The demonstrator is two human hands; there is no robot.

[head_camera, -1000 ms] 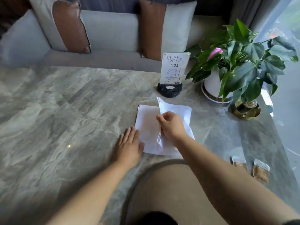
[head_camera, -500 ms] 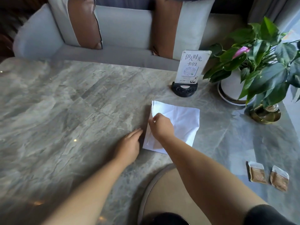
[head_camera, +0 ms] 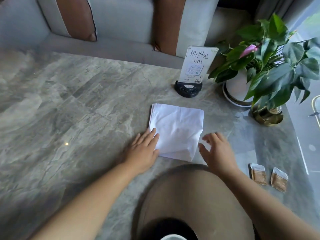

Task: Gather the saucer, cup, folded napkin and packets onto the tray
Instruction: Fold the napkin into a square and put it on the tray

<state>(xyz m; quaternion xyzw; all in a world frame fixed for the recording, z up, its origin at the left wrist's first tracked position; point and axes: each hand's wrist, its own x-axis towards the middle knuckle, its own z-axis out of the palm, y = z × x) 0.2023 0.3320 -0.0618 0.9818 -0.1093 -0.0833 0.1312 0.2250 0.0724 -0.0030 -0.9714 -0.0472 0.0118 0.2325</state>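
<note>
So the folded napkin (head_camera: 176,130) lies flat mid-table, packets (head_camera: 269,175) at its 4 o'clock. Left hand (head_camera: 143,151) rests open on its edge, right hand (head_camera: 216,151) hovers spread, gripping nothing. It's probably light and floppy; I'd pinch the stacked edge at 9 o'clock.

The clear table sign (head_camera: 196,66), standing in a black base beyond the folded napkin (head_camera: 176,130) that lies between the two hands, reads "伊人时光" and "卡01" above a QR code. Print on the two packets (head_camera: 269,176) is too small to read.
</note>
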